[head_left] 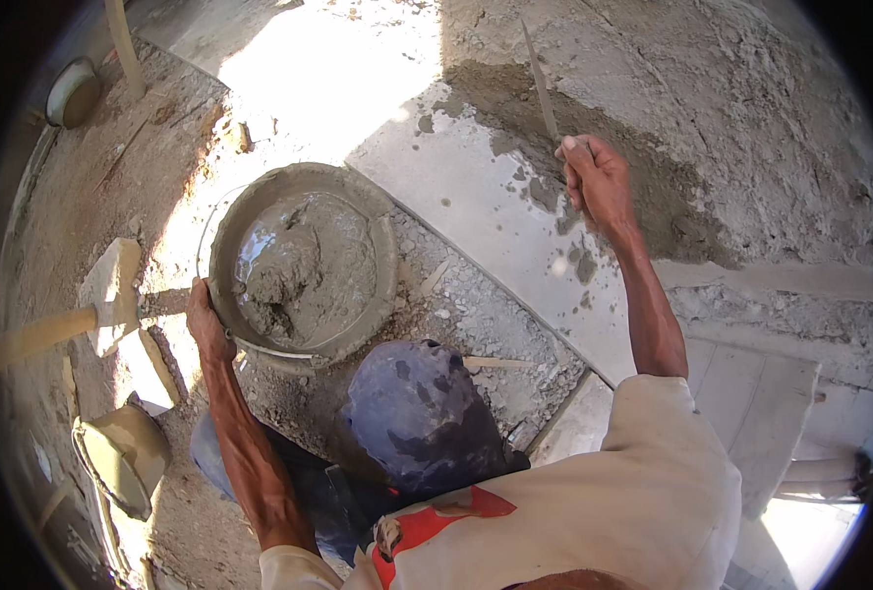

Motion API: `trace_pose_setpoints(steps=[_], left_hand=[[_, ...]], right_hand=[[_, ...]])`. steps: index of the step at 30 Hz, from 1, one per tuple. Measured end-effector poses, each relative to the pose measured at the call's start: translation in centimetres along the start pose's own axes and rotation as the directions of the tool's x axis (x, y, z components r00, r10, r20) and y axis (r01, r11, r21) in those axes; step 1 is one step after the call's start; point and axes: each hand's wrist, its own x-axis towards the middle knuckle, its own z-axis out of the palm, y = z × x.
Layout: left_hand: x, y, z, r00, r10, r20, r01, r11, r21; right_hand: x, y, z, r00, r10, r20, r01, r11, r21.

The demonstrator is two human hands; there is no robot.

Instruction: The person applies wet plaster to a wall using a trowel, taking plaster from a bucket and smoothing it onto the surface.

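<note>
While a thin-bladed tool (539, 88) is gripped in the right hand (594, 179) above a pale slab (471, 202), the left side of a bucket (387, 251) is touched by the left hand (208, 323); whether those fingers are closed cannot be told. Grey mortar (314, 251) is held in the bucket, which is set beside the slab.

Strong sun makes a big white patch on the pale slab (486, 187) at 11 o'clock, so bright that its marks are lost. Another bright patch glows at 4 o'clock. Soft shade lies over the rough grey cement (761, 157) at 2 o'clock. The wet mix (314, 261) shines a little between 9 and 10 o'clock. The middle looks sharp. Near the round black edge, things bend and look dim.
</note>
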Motion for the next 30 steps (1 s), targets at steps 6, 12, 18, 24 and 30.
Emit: trace_pose_setpoints(steps=[6,12,18,24,30], left_hand=[[-1.8,2.4,6.2,0.978,0.159,0.132,-0.172,0.980,0.097],[-3.6,2.6,10.5,0.922,0.302,0.243,-0.354,0.912,0.208],[-6.5,4.3,11.9,0.942,0.287,0.176,-0.305,0.949,0.085],[-7.0,4.4,11.6,0.941,0.290,0.175,-0.324,0.923,0.209],[-6.9,4.5,11.1,0.966,0.226,0.123,-0.244,0.958,0.153]], right_hand=[[-6.4,2.2,5.0,0.943,-0.088,0.320,0.188,0.936,-0.297],[-5.6,1.4,9.0,0.846,-0.221,0.485,0.531,0.435,-0.727],[-7.6,3.9,15.3,0.775,-0.102,0.623,0.543,0.610,-0.577],[-11.6,2.0,14.4,0.740,-0.124,0.662,0.536,0.703,-0.468],[-11.7,-0.8,16.0,0.660,0.072,0.748,0.395,0.814,-0.427]])
